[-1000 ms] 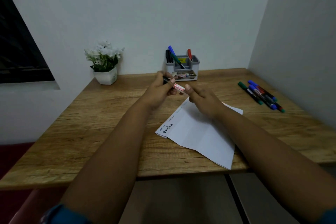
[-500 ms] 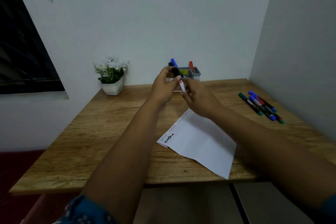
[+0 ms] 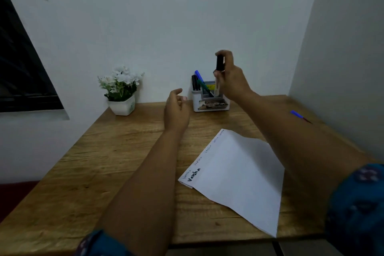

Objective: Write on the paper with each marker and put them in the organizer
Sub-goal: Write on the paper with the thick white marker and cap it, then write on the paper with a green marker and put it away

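My right hand [image 3: 230, 77] grips a black-capped marker [image 3: 219, 68] upright, cap up, directly over the grey organizer [image 3: 209, 102] at the back of the desk. The marker's lower end reaches into the organizer's top. Black, blue and green markers [image 3: 198, 82] stand in the organizer. My left hand [image 3: 176, 108] hovers left of the organizer with fingers loosely curled, holding nothing. The white paper [image 3: 236, 174] lies on the desk with handwriting along its left edge. A blue marker [image 3: 296, 113] shows behind my right forearm; the others there are hidden.
A white pot of white flowers [image 3: 121, 91] stands at the back left of the wooden desk [image 3: 104, 172]. Walls close the desk at the back and on the right. A dark window is at the far left.
My left hand let go of the marker and dropped to the left. My right hand turned the marker upright and carried it up over the organizer.
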